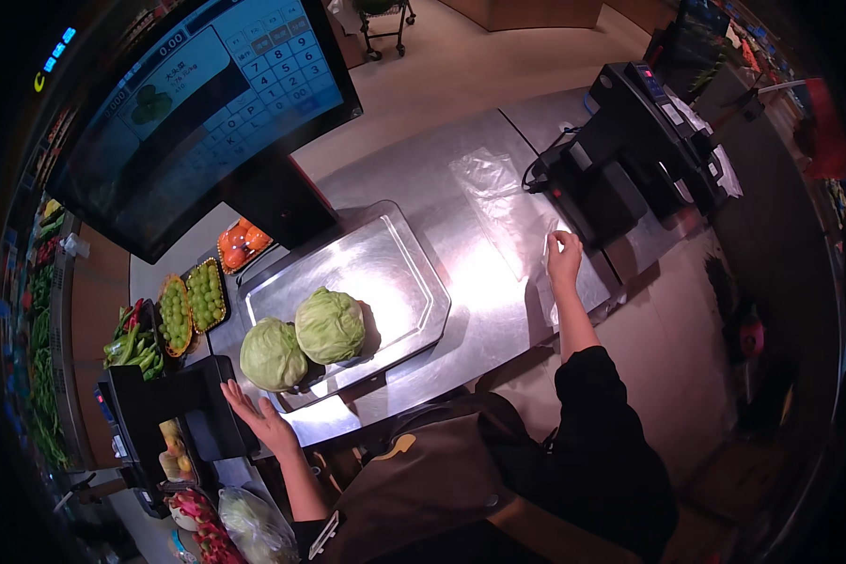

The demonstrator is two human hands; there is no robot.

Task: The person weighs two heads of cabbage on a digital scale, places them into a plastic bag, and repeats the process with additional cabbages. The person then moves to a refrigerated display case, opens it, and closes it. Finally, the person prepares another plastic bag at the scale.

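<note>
Two round green cabbages touch each other on the stainless-steel scale platter (395,310): one cabbage (273,354) at the left, the other cabbage (330,326) nearer the middle. My left hand (262,419) is just below the left cabbage, palm raised and fingers apart, holding nothing. At the right, my right hand (564,255) pinches the edge of a clear plastic bag (493,204), thumb and fingertips together. That bag lies flat and crumpled along the metal counter, reaching away from me towards its far side.
A scale display screen (211,106) stands at the upper left. Black label printers (627,155) (176,409) flank the counter. Packed oranges (241,243), green grapes (204,295) and green peppers (135,345) sit at the left. Dragon fruit (208,525) and a bagged cabbage (254,525) lie lower left.
</note>
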